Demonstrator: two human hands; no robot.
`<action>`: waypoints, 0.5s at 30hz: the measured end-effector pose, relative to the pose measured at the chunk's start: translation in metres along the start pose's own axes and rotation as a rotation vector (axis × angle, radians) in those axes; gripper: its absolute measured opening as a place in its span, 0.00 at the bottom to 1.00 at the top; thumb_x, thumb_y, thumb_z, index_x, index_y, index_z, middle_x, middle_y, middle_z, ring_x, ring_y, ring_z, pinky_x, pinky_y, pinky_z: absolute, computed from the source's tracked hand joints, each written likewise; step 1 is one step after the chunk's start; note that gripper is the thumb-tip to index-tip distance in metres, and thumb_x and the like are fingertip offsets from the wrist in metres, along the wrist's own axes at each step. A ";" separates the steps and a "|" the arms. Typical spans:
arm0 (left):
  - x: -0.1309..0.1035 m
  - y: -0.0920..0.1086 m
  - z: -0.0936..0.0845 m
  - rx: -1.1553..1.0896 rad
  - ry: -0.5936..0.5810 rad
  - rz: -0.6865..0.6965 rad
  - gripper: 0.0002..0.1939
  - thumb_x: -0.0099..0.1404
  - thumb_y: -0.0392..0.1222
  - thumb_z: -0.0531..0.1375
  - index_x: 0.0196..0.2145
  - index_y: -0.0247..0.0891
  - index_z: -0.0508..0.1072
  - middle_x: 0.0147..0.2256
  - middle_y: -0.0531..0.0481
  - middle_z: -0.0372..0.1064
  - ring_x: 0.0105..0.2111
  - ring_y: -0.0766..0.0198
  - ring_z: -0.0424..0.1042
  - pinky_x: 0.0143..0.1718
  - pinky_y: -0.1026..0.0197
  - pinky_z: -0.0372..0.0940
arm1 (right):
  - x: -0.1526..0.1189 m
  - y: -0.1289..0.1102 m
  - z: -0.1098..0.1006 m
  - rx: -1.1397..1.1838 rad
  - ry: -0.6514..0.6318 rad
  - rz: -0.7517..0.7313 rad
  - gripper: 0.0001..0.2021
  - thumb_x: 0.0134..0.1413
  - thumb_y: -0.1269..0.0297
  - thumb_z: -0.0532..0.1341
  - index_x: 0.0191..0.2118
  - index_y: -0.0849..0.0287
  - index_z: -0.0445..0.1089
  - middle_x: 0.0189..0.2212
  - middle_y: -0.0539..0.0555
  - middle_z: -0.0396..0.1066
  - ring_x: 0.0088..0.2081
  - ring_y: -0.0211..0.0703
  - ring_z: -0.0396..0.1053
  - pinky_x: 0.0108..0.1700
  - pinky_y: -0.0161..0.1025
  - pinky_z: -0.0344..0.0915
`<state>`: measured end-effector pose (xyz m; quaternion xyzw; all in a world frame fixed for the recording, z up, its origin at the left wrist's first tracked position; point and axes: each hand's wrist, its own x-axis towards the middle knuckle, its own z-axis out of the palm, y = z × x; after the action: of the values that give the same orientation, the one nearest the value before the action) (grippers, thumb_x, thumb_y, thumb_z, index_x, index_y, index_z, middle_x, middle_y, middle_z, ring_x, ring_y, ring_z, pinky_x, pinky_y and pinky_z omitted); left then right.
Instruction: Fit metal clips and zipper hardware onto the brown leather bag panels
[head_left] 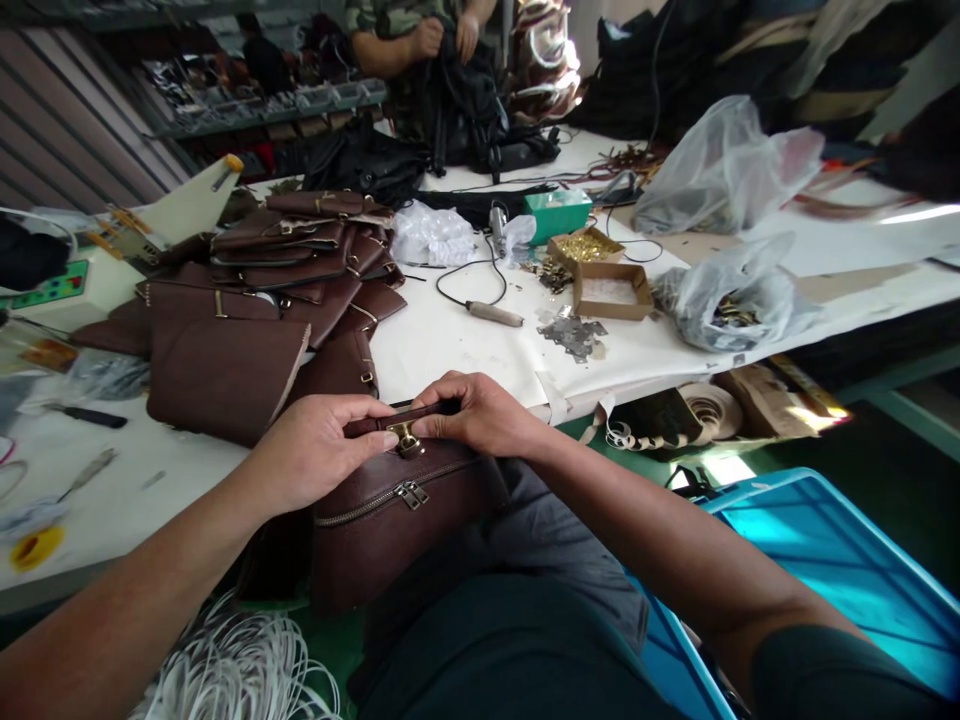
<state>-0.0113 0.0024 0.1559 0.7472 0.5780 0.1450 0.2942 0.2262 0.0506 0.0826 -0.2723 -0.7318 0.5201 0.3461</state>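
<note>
A dark brown leather bag (405, 545) leans against my lap at the table's front edge. Across its front runs a zipper (360, 512) with two metal pulls. A brass clasp (407, 440) sits near the top edge, between my hands. My left hand (319, 450) pinches the bag's upper edge just left of the clasp, thumb against the metal. From the right, my right hand (480, 415) grips the same edge, its thumb beside the clasp and its fingers behind the leather. The inside of the bag is hidden.
Brown leather pieces (217, 350) are piled at the left. A corded wooden-handled tool (495, 314), flat metal plates (574, 335) and a cardboard tray (613, 292) lie on the white table. A blue crate (832, 540) stands at my right. Across the table, another person's hands (446, 38) hold black material.
</note>
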 end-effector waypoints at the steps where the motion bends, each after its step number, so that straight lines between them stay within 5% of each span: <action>1: -0.003 0.001 0.001 0.041 0.031 0.015 0.17 0.66 0.55 0.67 0.46 0.45 0.86 0.44 0.50 0.86 0.42 0.50 0.83 0.47 0.54 0.76 | -0.003 -0.002 0.002 -0.075 0.082 -0.050 0.11 0.59 0.58 0.74 0.45 0.57 0.83 0.39 0.53 0.81 0.44 0.48 0.76 0.51 0.45 0.70; 6: -0.016 0.004 -0.006 0.144 0.151 0.005 0.15 0.66 0.56 0.66 0.44 0.49 0.86 0.43 0.51 0.86 0.41 0.50 0.83 0.51 0.51 0.76 | -0.023 -0.011 0.015 -0.230 0.579 -0.227 0.11 0.61 0.60 0.73 0.47 0.56 0.80 0.45 0.58 0.78 0.51 0.50 0.74 0.57 0.49 0.69; 11: -0.015 -0.010 -0.027 -0.174 0.065 -0.182 0.24 0.62 0.61 0.70 0.47 0.41 0.84 0.44 0.44 0.85 0.40 0.50 0.83 0.42 0.53 0.78 | -0.028 -0.011 0.028 0.037 0.376 -0.067 0.08 0.65 0.61 0.68 0.45 0.57 0.79 0.41 0.53 0.81 0.44 0.44 0.76 0.50 0.42 0.71; 15: -0.016 -0.015 -0.035 -0.340 0.030 -0.234 0.24 0.61 0.58 0.73 0.48 0.41 0.83 0.46 0.43 0.85 0.41 0.53 0.83 0.45 0.54 0.77 | -0.027 -0.015 0.034 0.116 0.333 -0.018 0.08 0.63 0.60 0.69 0.44 0.57 0.80 0.42 0.53 0.81 0.44 0.44 0.77 0.52 0.42 0.71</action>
<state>-0.0471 -0.0008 0.1760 0.6124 0.6324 0.2162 0.4223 0.2152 0.0062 0.0835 -0.3275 -0.6354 0.5062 0.4824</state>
